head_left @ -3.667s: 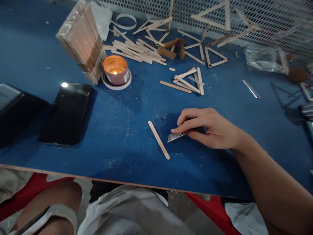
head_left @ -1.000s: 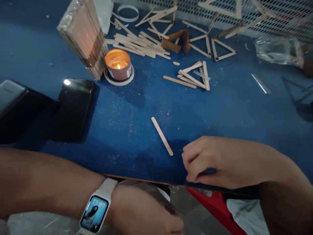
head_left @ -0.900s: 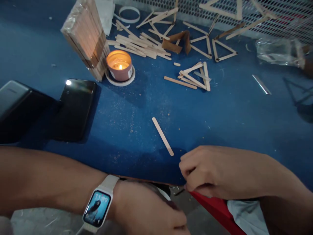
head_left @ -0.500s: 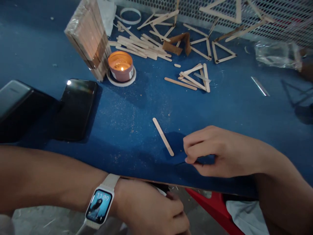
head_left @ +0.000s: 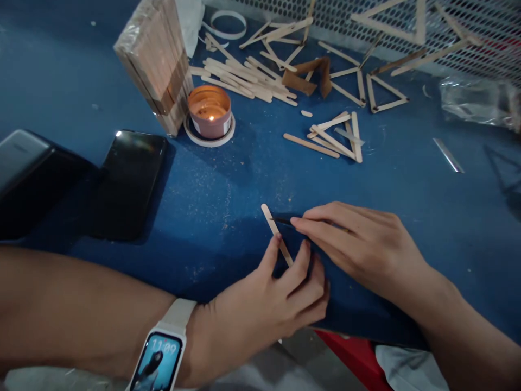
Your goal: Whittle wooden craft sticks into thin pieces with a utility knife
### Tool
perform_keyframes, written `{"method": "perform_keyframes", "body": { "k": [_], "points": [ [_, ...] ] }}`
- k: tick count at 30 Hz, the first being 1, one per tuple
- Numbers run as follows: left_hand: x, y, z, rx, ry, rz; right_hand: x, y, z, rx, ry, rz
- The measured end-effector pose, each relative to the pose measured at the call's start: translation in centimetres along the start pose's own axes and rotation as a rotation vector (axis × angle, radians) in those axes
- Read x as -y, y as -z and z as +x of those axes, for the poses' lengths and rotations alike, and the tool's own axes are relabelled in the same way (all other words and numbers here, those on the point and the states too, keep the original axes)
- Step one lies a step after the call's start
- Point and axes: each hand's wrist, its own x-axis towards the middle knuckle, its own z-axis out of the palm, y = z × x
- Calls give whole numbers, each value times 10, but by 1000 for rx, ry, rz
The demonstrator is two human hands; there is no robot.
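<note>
A pale wooden craft stick (head_left: 267, 214) lies slanted on the blue table near its front edge. My left hand (head_left: 280, 296), with a watch on its wrist, has its thumb and forefinger at either side of the stick's lower half. The stick's near end is partly hidden by the fingers. My right hand (head_left: 354, 239) pinches a thin, dark, pointed tool (head_left: 281, 220); most of it is hidden in the fingers, so its exact kind is unclear. The tool's tip meets the stick near its upper end.
A lit candle (head_left: 209, 111) stands beside a wrapped bundle of sticks (head_left: 152, 65). Loose craft sticks (head_left: 248, 79) and stick triangles (head_left: 354, 136) lie farther back by the perforated metal panel (head_left: 337, 24). On the left lies a black phone (head_left: 132, 184); a clear strip (head_left: 448, 155) is at right.
My left hand has come up from below the table edge and taken hold of the craft stick. The right hand has moved up and left, bringing the pointed tool onto the stick.
</note>
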Motion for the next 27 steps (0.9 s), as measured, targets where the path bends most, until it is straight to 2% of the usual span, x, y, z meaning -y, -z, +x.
{"method": "perform_keyframes", "body": {
  "k": [4, 12, 17, 21, 27],
  "points": [
    [3, -7, -2, 42, 13, -60, 1, -4, -3, 2, -45, 20],
    [15, 4, 2, 170, -23, -163, 0, -6, -5, 27, -89, 40],
    [16, -2, 2, 188, 4, -276, -2, -9, -8, 27, -125, 71],
    [14, -6, 2, 198, 5, -306, -2, -11, -7, -24, -154, 106],
    [13, -7, 1, 181, 19, -313, 1, -11, -4, -62, -79, -24]
  ]
}}
